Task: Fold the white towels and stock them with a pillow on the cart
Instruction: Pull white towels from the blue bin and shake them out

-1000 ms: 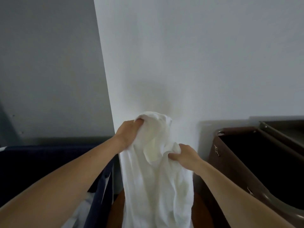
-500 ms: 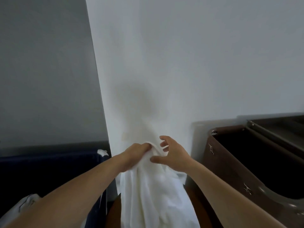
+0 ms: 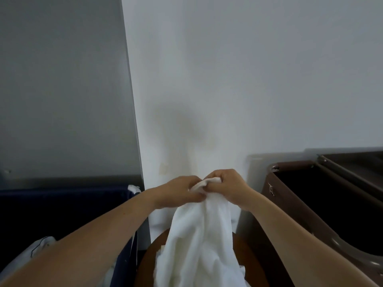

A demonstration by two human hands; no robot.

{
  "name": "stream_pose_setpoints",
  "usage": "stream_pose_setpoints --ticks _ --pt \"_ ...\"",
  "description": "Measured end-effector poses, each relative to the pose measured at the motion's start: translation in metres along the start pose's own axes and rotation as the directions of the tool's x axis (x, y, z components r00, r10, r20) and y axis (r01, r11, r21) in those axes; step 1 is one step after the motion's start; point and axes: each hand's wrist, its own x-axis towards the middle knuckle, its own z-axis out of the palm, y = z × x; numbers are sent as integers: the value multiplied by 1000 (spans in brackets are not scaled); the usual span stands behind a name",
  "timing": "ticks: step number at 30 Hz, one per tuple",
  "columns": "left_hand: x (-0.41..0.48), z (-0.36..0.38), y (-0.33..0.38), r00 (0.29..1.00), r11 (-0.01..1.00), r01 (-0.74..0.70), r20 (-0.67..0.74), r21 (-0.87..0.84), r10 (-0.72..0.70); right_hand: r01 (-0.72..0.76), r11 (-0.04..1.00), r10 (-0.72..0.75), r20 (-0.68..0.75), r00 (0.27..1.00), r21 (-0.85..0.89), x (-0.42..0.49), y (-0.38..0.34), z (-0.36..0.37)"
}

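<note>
The left hand (image 3: 182, 190) and right hand (image 3: 227, 186) meet knuckle to knuckle, fingers curled tight round the top edge of a crumpled white terry towel (image 3: 199, 241). The towel hangs down over a round brown wooden seat (image 3: 248, 264), between a navy fabric bin (image 3: 62, 212) and a dark brown cart (image 3: 310, 204).

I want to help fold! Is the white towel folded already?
Not yet. The white towel hangs loose and crumpled, with no neat folds. The left hand and right hand pinch its top together.
</note>
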Motion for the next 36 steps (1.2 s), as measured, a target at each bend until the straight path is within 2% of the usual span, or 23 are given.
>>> stream_pose_setpoints --ticks 3,7,9,11,13,15,17,20,23,25,30,33,36 --pt "0 6 3 999 964 25 49 -266 -12 -12 999 8 -78 997 -49 1 1 8" --pt "-3 7 -9 991 825 131 56 -550 -120 41 979 -95 -270 958 -197 0 13 10" --pt "1 7 -7 985 738 131 1 -662 -174 121 936 -220 -279 935 -330 -2 16 10" --pt "5 7 -2 976 671 115 -44 -732 -215 197 910 -292 -225 930 -365 -3 15 12" --pt "6 10 3 974 668 115 -49 -735 -222 196 925 -262 -174 949 -325 -4 13 15" --pt "4 13 6 977 657 114 -35 -746 -209 135 956 -183 -168 969 -261 -6 11 17" --pt "1 16 6 984 607 142 43 -782 -175 95 972 -130 -154 979 -214 -7 9 17" --pt "1 19 0 979 579 199 136 -791 -150 123 969 -145 -87 986 -215 -9 4 16" --pt "1 24 -4 981 553 175 100 -815 -164 155 974 -172 -93 981 -167 -13 1 20" --pt "0 24 -9 984 546 155 79 -823 -160 130 988 -136 -70 988 -88 -17 1 23" --pt "-5 22 -14 992 691 95 6 -717 -130 68 997 -68 -9 998 18 -18 1 21" --pt "-2 15 -13 983 788 17 -133 -615 -125 70 996 -67 -53 996 63 -16 -3 15" --pt "2 -4 -10 959 793 -37 -244 -608 -142 56 984 -63 37 997 170 -18 -13 2"
